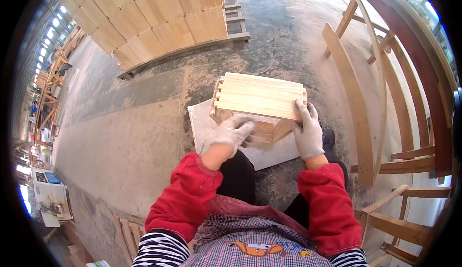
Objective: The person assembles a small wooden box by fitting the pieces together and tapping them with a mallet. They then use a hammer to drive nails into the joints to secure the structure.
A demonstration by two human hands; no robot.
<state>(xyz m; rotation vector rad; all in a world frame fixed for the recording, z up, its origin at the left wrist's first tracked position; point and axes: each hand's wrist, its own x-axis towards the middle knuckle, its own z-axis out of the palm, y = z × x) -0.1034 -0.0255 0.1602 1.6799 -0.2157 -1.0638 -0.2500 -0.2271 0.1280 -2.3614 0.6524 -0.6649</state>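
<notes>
A pale wooden drawer box [260, 96] with interlocking finger joints at its corners is in front of me, tilted, with an open side toward me. My right hand [309, 131], in a whitish work glove, grips its right end, fingertips at the top board's corner and thumb lower down. My left hand [233, 133], gloved alike, is at the near left of the box. Its fingers are bent and smeared by motion, so I cannot tell whether they touch the wood. Beneath the box lies a whitish board [276, 156] on the floor.
A tall stack of pale wooden boxes [159, 14] stands on a pallet [236, 37] at the far left. Wooden frames and leaning planks [353, 103] line the right side. A white cabinet-like unit [50, 197] is at the far left edge. Slatted wood [127, 235] lies by my left arm.
</notes>
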